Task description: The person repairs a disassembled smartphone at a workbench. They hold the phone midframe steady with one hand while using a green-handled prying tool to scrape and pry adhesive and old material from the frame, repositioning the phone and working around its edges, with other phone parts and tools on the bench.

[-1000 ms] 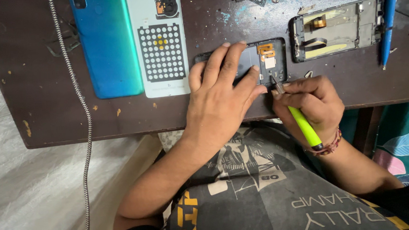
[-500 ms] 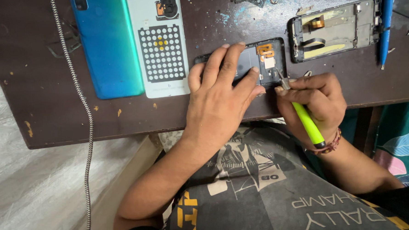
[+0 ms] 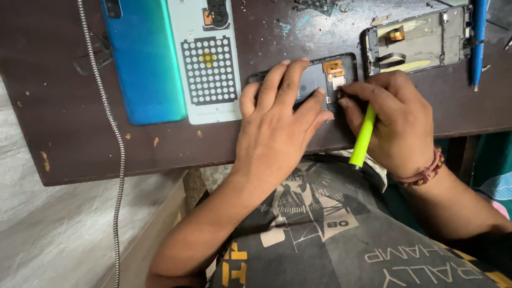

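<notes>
- While the left hand lies flat, fingers spread, pressing down on the opened dark phone body, it grasps nothing; it only pins the phone to the dark wooden table.
- Right hand is clenched round a lime-green screwdriver; the handle runs down and out below the fingers, the tip end is hidden under the fingertips at the phone's lower right corner.
- Phone body sits between the two hands, near the table's front edge; an orange flex part shows at its upper right.
- Just right of the grip and above: a stripped phone frame, and beyond it a blue pen-like tool.
- Left of the pressing hand: a pale inner back plate with a dotted grid, then a blue-green back cover, touching side by side.
- Farther left: a braided cable crossing the table.
- Beaded bracelet on the right wrist.
</notes>
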Motion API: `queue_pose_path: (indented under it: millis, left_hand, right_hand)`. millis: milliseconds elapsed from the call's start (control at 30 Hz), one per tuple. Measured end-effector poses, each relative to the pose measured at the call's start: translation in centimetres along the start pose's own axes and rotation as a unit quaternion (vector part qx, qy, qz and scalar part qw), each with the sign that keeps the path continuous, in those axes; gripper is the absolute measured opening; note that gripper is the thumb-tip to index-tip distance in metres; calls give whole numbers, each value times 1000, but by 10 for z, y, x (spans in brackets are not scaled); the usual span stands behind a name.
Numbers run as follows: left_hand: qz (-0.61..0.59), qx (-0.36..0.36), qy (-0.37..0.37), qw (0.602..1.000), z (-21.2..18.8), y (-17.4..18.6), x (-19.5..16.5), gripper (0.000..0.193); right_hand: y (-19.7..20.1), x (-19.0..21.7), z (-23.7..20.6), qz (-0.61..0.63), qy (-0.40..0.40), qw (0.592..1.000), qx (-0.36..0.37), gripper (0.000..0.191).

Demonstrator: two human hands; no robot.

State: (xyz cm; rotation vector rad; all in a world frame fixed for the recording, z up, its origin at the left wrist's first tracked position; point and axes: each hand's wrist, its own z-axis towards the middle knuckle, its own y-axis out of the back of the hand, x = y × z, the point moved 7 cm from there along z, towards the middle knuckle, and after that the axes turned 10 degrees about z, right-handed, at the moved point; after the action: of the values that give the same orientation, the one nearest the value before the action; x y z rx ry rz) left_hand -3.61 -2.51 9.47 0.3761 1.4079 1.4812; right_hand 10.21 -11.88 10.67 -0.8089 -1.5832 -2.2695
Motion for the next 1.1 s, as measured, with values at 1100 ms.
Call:
queue_pose_path:
  millis: [1100]
  left_hand:
    - [10,-4,3,1000,-6,-1,0,33]
  right_hand:
    - [-7,19,47,-141,111,960,215,11]
